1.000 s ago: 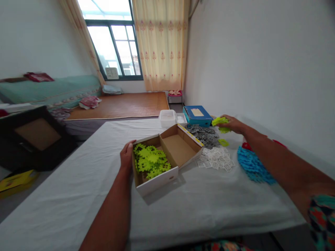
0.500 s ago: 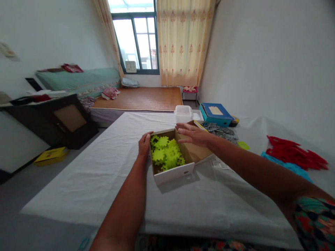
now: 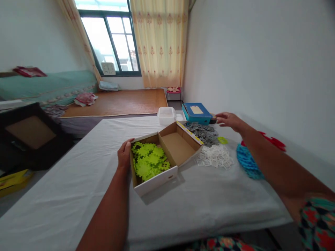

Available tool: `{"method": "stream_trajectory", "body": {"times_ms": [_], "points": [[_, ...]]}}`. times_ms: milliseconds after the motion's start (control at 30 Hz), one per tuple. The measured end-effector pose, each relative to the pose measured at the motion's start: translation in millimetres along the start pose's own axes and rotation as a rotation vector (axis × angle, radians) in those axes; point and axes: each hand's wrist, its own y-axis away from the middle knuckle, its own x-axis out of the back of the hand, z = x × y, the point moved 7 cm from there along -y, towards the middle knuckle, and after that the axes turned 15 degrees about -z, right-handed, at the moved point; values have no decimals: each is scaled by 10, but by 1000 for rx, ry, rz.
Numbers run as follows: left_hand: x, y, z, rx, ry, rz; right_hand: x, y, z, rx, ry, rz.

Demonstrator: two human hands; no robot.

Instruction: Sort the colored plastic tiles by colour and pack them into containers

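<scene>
Box (image 3: 155, 182): likely light, stiff card; hold by walls.
Green pieces (image 3: 149, 161): probably light plastic; pinch edges.
Left hand (image 3: 124, 153): gripping box.
Right hand (image 3: 229, 121): open, seemingly empty.

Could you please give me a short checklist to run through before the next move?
1. Box open, lid folded back: ok.
2. Left hand holding the box's side: ok.
3. Right hand free: ok, it looks empty.
4. Every green piece inside the box: not ok, one loose green piece lies beside the grey pile.
5. Nothing else under the green heap: cannot tell, hidden.
</scene>
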Motion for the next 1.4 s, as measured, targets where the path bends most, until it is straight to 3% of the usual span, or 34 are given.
{"method": "stream_trajectory", "body": {"times_ms": [67,167,300,433,533,633,700,800,867,900,967,1100,1233,1300,1400], "points": [[-7,5,27,12,4,2,139,7,488,-181,236,-75],[-16,18,32,41,21,-4,23,53,936,-273,461,-270],[-13,18,18,42,35,-7,-152,73,1082,-239,538,-293],[1,18,13,18,31,4,-84,72,1038,-225,603,-300],[-6,19,-5,5,43,-7,31,107,796,-207,545,-260],[-16,0,-21,-17,39,-20,-147,195,147,-35,368,-146],[-18,-8,-23,-32,38,-17,-540,303,-445,152,239,-117],[-26,12,-12,-41,49,-14,-1356,468,-1251,398,122,-220],[-31,43,5,-43,60,-13,-1847,545,-1568,492,108,-386],[-31,60,13,-44,65,-12,-1995,571,-1642,520,149,-420],[-29,85,19,-45,75,-11,-2060,580,-1619,517,330,-334],[-29,68,-14,-44,73,-15,-1709,543,-1114,242,744,75],[-59,-1,-64,-63,44,-44,-1643,526,-614,13,845,60],[-66,-20,-92,-65,53,-47,-1643,552,-593,-17,827,77],[-70,-17,-101,-68,59,-49,-1588,692,-934,79,791,290]]}}
